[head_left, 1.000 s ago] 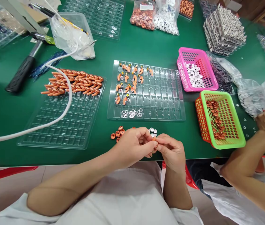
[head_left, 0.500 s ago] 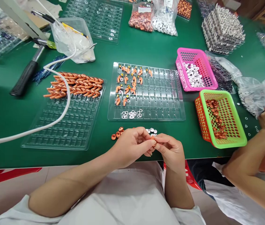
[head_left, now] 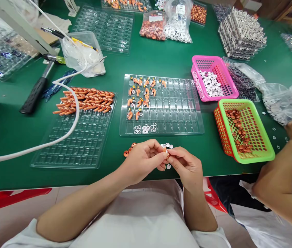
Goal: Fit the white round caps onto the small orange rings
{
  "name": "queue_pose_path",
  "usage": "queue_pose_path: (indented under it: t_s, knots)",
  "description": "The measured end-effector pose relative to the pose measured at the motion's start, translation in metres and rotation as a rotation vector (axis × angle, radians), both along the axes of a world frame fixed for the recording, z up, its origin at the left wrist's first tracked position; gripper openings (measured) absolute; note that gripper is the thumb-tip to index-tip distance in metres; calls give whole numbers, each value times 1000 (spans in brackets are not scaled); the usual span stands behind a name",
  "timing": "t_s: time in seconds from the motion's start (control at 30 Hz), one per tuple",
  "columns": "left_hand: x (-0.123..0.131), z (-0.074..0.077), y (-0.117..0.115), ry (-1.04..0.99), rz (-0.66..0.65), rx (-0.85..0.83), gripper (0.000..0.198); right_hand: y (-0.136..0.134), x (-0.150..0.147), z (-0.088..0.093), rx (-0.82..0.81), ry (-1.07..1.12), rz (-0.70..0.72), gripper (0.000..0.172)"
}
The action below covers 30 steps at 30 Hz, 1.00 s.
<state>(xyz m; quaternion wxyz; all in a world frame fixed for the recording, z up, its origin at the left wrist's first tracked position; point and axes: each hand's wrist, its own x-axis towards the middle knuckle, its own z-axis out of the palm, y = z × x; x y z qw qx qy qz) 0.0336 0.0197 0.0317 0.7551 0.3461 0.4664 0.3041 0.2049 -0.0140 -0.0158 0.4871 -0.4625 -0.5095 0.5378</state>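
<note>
My left hand and my right hand meet over the table's front edge, fingertips pinched together. Between them is a small orange-copper part, mostly covered by the fingers; both hands grip it. Beside the left hand lie several copper-coloured round pieces. Several small white discs rest just beyond the fingertips, and another white disc lies beneath them. Farther back, a clear compartment tray holds curved orange parts in its left cells and white rings in its front row.
At left, a second tray bears stacked copper-coloured parts; a white cable crosses it near a hammer. At right stand a pink basket of white pieces and a green basket of copper pieces. A co-worker's arm is far right.
The view has shifted slightly. My hands stay together on the small part, its angle between the fingers a little different. A white disc now shows below the fingertips.
</note>
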Motion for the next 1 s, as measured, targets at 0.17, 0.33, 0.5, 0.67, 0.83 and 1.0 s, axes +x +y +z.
queue_pose_path:
  t_s: [0.17,0.33,0.5,0.67,0.83,1.0]
  knots:
    - [1,-1,1,-17,-21,-8,14,-1,3,-1,34,-42,14,28]
    - [1,-2,2,-16,-30,-11,14,-1,4,0,31,-36,25,28]
    - [0,-2,2,-26,-28,-44,15,0,3,1,31,-27,24,29]
    - [0,-2,3,-48,-30,-63,19,1,3,1,27,-16,25,29]
    - [-1,-2,2,-57,-43,-70,22,3,5,-2,-41,46,51,24]
    - [-3,-3,1,-64,-53,-75,24,4,5,-6,-136,94,55,17]
